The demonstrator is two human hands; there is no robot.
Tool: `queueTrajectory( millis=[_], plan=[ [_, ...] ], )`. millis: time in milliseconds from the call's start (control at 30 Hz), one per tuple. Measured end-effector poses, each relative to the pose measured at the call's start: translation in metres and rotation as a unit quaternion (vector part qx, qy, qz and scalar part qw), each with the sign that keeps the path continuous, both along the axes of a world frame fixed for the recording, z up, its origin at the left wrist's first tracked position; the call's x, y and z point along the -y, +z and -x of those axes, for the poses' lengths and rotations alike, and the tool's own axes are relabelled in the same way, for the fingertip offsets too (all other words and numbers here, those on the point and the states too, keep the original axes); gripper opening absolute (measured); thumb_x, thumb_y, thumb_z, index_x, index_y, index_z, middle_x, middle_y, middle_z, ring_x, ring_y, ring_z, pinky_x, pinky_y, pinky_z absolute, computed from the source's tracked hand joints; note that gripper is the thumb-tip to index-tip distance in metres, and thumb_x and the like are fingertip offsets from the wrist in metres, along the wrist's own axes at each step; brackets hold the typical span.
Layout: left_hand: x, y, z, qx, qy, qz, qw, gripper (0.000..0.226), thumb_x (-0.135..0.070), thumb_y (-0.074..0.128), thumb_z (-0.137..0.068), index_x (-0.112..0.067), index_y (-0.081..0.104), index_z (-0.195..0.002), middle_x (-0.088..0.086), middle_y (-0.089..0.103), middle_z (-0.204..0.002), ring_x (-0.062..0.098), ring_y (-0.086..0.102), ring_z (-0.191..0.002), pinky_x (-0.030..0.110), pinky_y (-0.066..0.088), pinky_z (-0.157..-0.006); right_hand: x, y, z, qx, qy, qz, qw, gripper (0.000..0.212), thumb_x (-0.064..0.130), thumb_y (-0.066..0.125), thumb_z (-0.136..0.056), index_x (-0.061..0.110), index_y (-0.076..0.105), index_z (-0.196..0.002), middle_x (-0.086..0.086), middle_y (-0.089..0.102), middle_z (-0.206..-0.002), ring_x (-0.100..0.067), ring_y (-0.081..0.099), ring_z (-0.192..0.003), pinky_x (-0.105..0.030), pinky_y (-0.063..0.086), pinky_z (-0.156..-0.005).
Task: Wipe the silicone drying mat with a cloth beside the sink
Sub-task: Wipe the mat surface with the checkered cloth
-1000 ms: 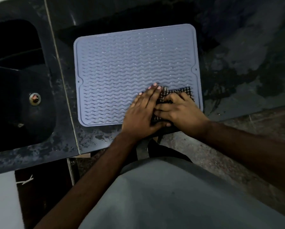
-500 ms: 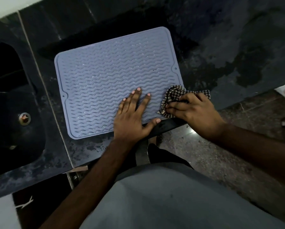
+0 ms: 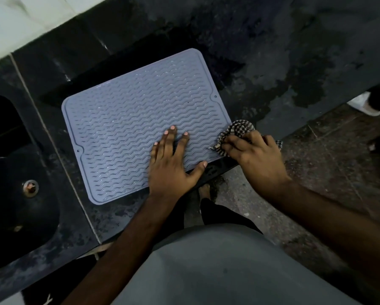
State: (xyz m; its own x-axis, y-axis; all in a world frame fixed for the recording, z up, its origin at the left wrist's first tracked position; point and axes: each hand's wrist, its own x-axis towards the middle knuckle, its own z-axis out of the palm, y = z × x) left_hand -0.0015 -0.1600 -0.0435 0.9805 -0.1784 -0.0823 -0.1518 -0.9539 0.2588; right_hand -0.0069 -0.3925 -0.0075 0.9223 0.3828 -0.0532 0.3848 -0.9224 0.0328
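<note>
A grey-blue silicone drying mat (image 3: 127, 126) with wavy ridges lies on the dark counter, right of the sink. My left hand (image 3: 173, 164) rests flat on the mat's near right part, fingers spread, holding nothing. My right hand (image 3: 252, 155) grips a bunched black-and-white checked cloth (image 3: 239, 129) at the mat's near right corner, at the counter's front edge. Part of the cloth is hidden under the hand.
A dark sink (image 3: 15, 183) with a metal drain (image 3: 31, 187) sits to the left. The wet, stained black counter (image 3: 294, 69) stretches right of the mat. A pale wall (image 3: 30, 20) is behind. The floor (image 3: 338, 161) and my bare foot (image 3: 206, 192) lie below the counter's edge.
My right hand pulled the cloth right, from under both hands to the mat's right corner. My left hand spread flat on the mat. The view shifted, so the mat looks tilted.
</note>
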Motion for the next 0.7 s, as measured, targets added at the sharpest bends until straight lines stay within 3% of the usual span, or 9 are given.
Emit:
queueTrajectory(
  millis=[133, 233, 367, 467, 533, 700],
  plan=[
    [0.007, 0.007, -0.005, -0.016, -0.001, -0.025, 1.000, 0.089, -0.074, 0.050, -0.083, -0.021, 0.039, -0.154, 0.012, 0.025, -0.165, 0.030, 0.022, -0.153, 0.052, 0.020, -0.123, -0.013, 0.005, 0.011, -0.040, -0.072, 0.025, 0.996, 0.048, 0.017, 0.058, -0.089, 0.024, 0.057, -0.137, 0.003, 0.053, -0.143, -0.032, 0.040, -0.114, -0.043, 0.037, -0.081],
    [0.009, 0.009, -0.008, -0.030, -0.011, -0.047, 0.998, 0.091, -0.076, 0.046, -0.083, -0.020, 0.035, -0.155, 0.014, 0.025, -0.165, 0.031, 0.021, -0.153, 0.052, 0.019, -0.123, -0.025, 0.013, 0.015, -0.093, -0.130, 0.036, 0.986, 0.053, 0.019, 0.051, -0.089, 0.022, 0.050, -0.142, 0.003, 0.048, -0.147, -0.033, 0.039, -0.115, -0.045, 0.038, -0.083],
    [0.007, 0.006, -0.008, -0.036, -0.011, -0.041, 0.998, 0.092, -0.078, 0.044, -0.083, -0.022, 0.034, -0.156, 0.015, 0.023, -0.166, 0.031, 0.020, -0.154, 0.052, 0.018, -0.124, -0.050, 0.029, 0.013, -0.169, -0.196, 0.038, 0.965, 0.064, 0.021, 0.058, -0.087, 0.013, 0.039, -0.148, -0.004, 0.043, -0.151, -0.035, 0.036, -0.123, -0.045, 0.043, -0.087],
    [0.006, 0.006, -0.008, -0.043, -0.015, -0.038, 0.998, 0.093, -0.078, 0.041, -0.082, -0.022, 0.034, -0.157, 0.016, 0.021, -0.166, 0.032, 0.019, -0.154, 0.053, 0.017, -0.124, -0.071, 0.036, 0.011, -0.184, -0.228, 0.059, 0.954, 0.049, 0.016, 0.042, -0.093, 0.006, 0.044, -0.141, -0.011, 0.054, -0.136, -0.031, 0.042, -0.118, -0.039, 0.050, -0.076],
    [0.006, 0.007, -0.009, -0.054, -0.018, -0.036, 0.998, 0.093, -0.078, 0.038, -0.082, -0.022, 0.033, -0.157, 0.016, 0.019, -0.167, 0.032, 0.017, -0.154, 0.053, 0.015, -0.124, -0.084, 0.043, 0.007, -0.193, -0.238, 0.051, 0.950, 0.037, 0.012, 0.045, -0.093, 0.003, 0.054, -0.128, -0.013, 0.060, -0.119, -0.027, 0.045, -0.113, -0.035, 0.053, -0.066],
    [0.006, 0.012, -0.012, -0.089, -0.022, -0.017, 0.996, 0.093, -0.073, 0.023, -0.080, -0.024, 0.028, -0.159, 0.018, 0.013, -0.168, 0.037, 0.013, -0.154, 0.053, 0.009, -0.125, -0.112, 0.057, 0.001, -0.201, -0.208, 0.021, 0.957, 0.021, 0.011, 0.048, -0.097, 0.005, 0.062, -0.111, -0.009, 0.061, -0.104, -0.026, 0.044, -0.114, -0.032, 0.040, -0.054]
  ],
)
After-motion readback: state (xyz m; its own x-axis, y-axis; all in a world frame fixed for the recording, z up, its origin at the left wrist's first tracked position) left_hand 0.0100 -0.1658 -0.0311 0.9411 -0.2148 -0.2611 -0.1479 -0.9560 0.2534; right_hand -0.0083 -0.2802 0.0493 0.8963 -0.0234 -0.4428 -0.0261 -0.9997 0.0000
